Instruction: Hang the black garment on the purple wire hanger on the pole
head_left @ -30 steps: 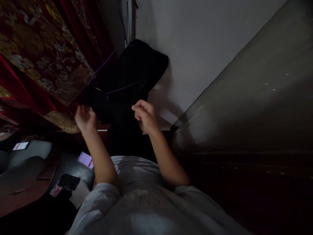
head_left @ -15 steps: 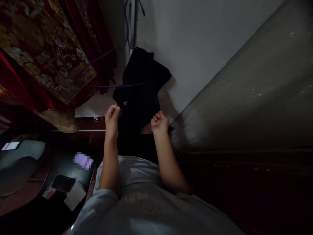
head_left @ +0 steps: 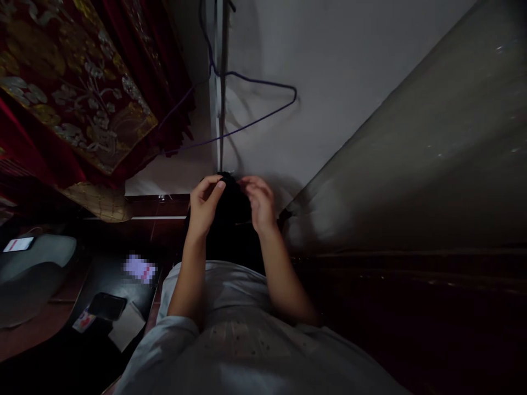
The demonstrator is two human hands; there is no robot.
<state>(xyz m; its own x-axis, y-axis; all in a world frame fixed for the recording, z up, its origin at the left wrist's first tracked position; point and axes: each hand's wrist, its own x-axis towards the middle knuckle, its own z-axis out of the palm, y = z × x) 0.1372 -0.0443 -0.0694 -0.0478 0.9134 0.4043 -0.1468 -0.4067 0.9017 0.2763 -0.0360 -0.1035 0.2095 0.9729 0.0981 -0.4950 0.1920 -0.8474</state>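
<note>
A black garment (head_left: 230,211) hangs bunched between my two hands, low in front of my chest. My left hand (head_left: 205,204) pinches its upper left edge with thumb and fingers. My right hand (head_left: 259,202) grips its upper right edge, fingers curled in. Above them a thin purple wire hanger (head_left: 263,112) hangs bare against the white wall, hooked near a vertical pole (head_left: 221,82). The lower part of the garment is lost in the dark.
A red and gold patterned cloth (head_left: 74,93) hangs at the upper left. A grey slanted surface (head_left: 411,164) fills the right side. Lower left holds a dark table (head_left: 102,329) with a lit phone (head_left: 140,269), a dark phone (head_left: 106,305) and papers, plus a grey cushion (head_left: 33,274).
The black garment has come down off the purple hanger, which now hangs bare. Both hands have moved closer together and bunched the cloth between them.
</note>
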